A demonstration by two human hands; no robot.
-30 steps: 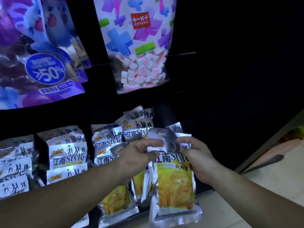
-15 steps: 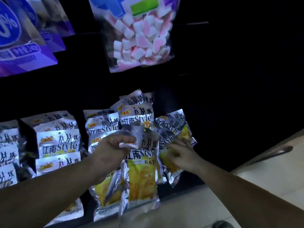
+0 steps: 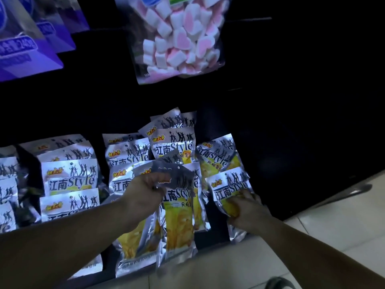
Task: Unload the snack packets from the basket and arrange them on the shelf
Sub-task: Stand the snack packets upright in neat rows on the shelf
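The left hand pinches the top edges of a bunch of held packets between thumb and curled fingers. They hang with their long axes near vertical, silver printed headers up and yellow lower halves down, and their bottom seams drop past the front edge of the shelf. To the right, the right hand grips the yellow lower half of a single packet, fingers above and thumb below. That packet stands at the right end of the stock, header up, its long axis leaning slightly left at the top. Just behind it another packet tilts the same way. Rows of packets fill the shelf to the left, faces forward, crowding the space behind the hanging bunch. Above hang a marshmallow bag and purple bags. Pale floor tiles lie at the right.
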